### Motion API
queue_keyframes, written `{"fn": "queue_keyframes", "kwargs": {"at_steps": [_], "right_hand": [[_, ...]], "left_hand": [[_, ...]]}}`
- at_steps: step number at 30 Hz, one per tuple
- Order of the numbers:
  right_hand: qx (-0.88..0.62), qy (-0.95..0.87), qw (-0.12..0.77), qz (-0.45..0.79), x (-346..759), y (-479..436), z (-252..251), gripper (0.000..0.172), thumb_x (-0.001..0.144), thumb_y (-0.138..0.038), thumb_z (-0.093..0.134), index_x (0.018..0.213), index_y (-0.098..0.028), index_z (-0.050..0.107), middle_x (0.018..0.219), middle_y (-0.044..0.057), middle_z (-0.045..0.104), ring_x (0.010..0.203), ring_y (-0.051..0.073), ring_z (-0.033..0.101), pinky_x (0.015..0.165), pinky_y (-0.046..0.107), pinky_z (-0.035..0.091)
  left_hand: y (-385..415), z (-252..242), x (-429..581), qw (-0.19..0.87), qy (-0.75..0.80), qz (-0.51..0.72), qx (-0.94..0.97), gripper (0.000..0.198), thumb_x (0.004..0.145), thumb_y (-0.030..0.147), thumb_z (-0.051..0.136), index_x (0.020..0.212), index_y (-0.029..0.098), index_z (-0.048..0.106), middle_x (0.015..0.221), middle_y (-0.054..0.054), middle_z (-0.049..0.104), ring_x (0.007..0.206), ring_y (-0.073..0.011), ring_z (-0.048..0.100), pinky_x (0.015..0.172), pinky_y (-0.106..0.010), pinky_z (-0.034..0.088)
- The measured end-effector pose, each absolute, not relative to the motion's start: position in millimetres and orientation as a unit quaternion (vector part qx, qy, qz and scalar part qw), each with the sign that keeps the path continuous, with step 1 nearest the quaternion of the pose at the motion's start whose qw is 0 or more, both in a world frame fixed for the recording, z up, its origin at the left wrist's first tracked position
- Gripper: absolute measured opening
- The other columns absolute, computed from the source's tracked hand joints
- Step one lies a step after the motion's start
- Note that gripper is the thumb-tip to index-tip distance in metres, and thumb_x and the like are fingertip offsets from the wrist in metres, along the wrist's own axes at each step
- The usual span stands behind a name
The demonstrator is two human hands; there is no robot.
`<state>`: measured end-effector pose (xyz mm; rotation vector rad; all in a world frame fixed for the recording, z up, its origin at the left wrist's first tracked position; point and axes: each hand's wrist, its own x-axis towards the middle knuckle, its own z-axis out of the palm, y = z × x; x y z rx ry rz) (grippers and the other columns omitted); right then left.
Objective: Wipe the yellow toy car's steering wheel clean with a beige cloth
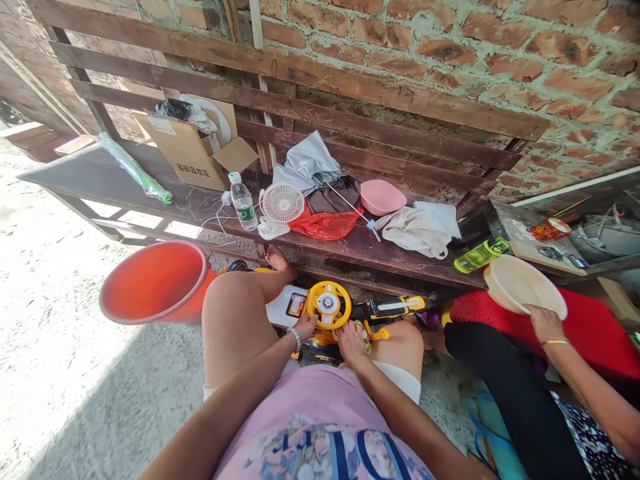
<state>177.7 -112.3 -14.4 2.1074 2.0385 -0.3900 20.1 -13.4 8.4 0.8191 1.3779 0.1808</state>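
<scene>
A yellow toy ride-on car (380, 308) stands between my knees, its yellow steering wheel (328, 304) facing me. My left hand (305, 327), a bead bracelet on the wrist, grips the wheel's lower left rim. My right hand (351, 341) rests just below the wheel's right side, fingers curled on a small yellow part of the toy; what it grips is partly hidden. My bare left foot (278, 258) reaches under the dark wooden bench (380, 248).
An orange bucket (153, 281) lies to the left. The bench carries a water bottle (243, 202), small white fan (280, 208), red bag (325, 225), pink bowl (382, 197), cardboard box (193, 152). At right, another person's hand (546, 323) holds a cream basin (523, 285).
</scene>
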Motion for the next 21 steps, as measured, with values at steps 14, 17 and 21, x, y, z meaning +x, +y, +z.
{"fn": "queue_keyframes", "kwargs": {"at_steps": [14, 17, 21], "right_hand": [[0.814, 0.519, 0.097, -0.244, 204, -126, -36, 0.032, 0.09, -0.022, 0.056, 0.117, -0.02, 0.074, 0.124, 0.015, 0.068, 0.11, 0.027, 0.067, 0.093, 0.037, 0.047], [0.871, 0.404, -0.002, -0.279, 206, -121, -46, 0.035, 0.089, -0.022, 0.053, 0.119, -0.018, 0.071, 0.12, 0.015, 0.069, 0.102, 0.025, 0.07, 0.088, 0.034, 0.05], [0.871, 0.378, -0.106, -0.295, 172, -108, -64, 0.042, 0.09, -0.019, 0.046, 0.126, -0.014, 0.067, 0.117, 0.017, 0.072, 0.103, 0.025, 0.071, 0.089, 0.032, 0.053]], "left_hand": [[-13, 13, 19, 0.7, 0.61, 0.094, 0.359, 0.022, 0.101, 0.034, 0.057, 0.118, 0.02, 0.056, 0.113, -0.011, 0.077, 0.084, -0.0187, 0.078, 0.076, -0.027, 0.056], [-14, 17, 22, 0.7, 0.616, 0.089, 0.35, 0.017, 0.104, 0.03, 0.051, 0.116, 0.018, 0.055, 0.113, -0.012, 0.076, 0.08, -0.0165, 0.077, 0.071, -0.025, 0.054], [-14, 17, 23, 0.702, 0.612, 0.088, 0.353, 0.015, 0.104, 0.031, 0.051, 0.113, 0.019, 0.055, 0.104, -0.009, 0.077, 0.078, -0.0151, 0.076, 0.069, -0.023, 0.053]]}}
